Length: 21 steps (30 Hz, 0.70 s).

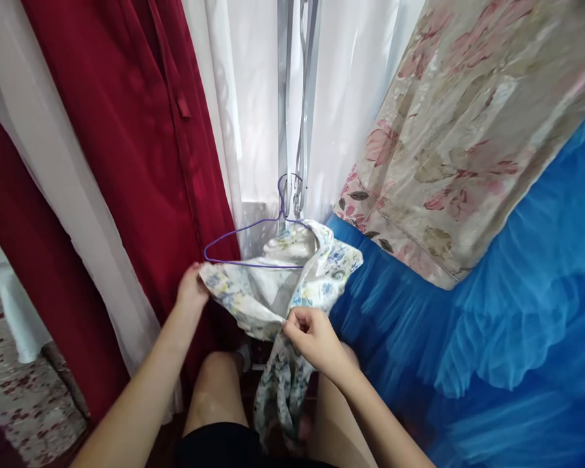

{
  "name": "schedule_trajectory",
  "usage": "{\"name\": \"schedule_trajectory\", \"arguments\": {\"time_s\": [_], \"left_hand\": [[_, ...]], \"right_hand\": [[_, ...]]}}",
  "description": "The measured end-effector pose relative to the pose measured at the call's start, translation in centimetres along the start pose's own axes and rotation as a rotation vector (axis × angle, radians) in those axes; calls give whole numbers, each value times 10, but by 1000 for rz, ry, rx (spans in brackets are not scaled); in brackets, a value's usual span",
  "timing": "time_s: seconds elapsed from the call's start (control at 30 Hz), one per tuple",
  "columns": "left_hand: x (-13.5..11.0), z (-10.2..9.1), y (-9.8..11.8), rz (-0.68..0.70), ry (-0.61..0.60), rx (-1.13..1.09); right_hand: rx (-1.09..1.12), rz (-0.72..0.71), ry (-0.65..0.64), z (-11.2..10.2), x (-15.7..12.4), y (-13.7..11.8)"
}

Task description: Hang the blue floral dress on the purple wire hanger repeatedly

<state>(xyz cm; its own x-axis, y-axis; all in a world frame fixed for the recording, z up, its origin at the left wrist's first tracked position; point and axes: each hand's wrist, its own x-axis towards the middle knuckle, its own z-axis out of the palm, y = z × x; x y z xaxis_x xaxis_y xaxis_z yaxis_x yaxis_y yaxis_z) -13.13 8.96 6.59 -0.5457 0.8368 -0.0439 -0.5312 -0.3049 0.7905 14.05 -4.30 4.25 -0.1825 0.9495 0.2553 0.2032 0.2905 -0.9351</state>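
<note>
A white garment with a blue and yellow flower print (277, 286) hangs partly over a purple wire hanger (253, 244), whose hook sits on a metal window bar (292, 130). My left hand (191, 287) is closed on the garment's left edge, near the hanger's left end. Lower down, my right hand (312, 338) pinches the fabric at its middle, and the rest of the cloth trails between my knees.
A dark red curtain (141, 143) and a sheer white curtain (53, 175) hang at the left. White sheer fabric covers the window behind. A floral plastic-covered sheet (468, 130) and blue tulle (492, 312) fill the right. Patterned floor (24, 403) shows bottom left.
</note>
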Motion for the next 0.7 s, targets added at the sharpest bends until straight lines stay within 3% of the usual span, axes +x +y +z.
{"name": "schedule_trajectory", "arguments": {"time_s": [0.1,0.17,0.3,0.4,0.5,0.6,0.7], "left_hand": [[-37,-35,-51,-133,51,20],[-71,-55,-81,-187,46,5],[-141,-72,-109,-228,-89,27],[-184,-64,-102,-186,-268,82],[-213,-49,-87,-47,-494,188],[-229,-41,-80,83,-701,393],[-231,-43,-81,109,-759,535]], "right_hand": [[220,107,69,7,-10,20],[352,182,208,15,-26,43],[457,299,502,38,-75,99],[367,337,438,42,-105,120],[307,272,283,32,-116,110],[348,218,98,25,-120,90],[396,250,-2,32,-124,83]]}}
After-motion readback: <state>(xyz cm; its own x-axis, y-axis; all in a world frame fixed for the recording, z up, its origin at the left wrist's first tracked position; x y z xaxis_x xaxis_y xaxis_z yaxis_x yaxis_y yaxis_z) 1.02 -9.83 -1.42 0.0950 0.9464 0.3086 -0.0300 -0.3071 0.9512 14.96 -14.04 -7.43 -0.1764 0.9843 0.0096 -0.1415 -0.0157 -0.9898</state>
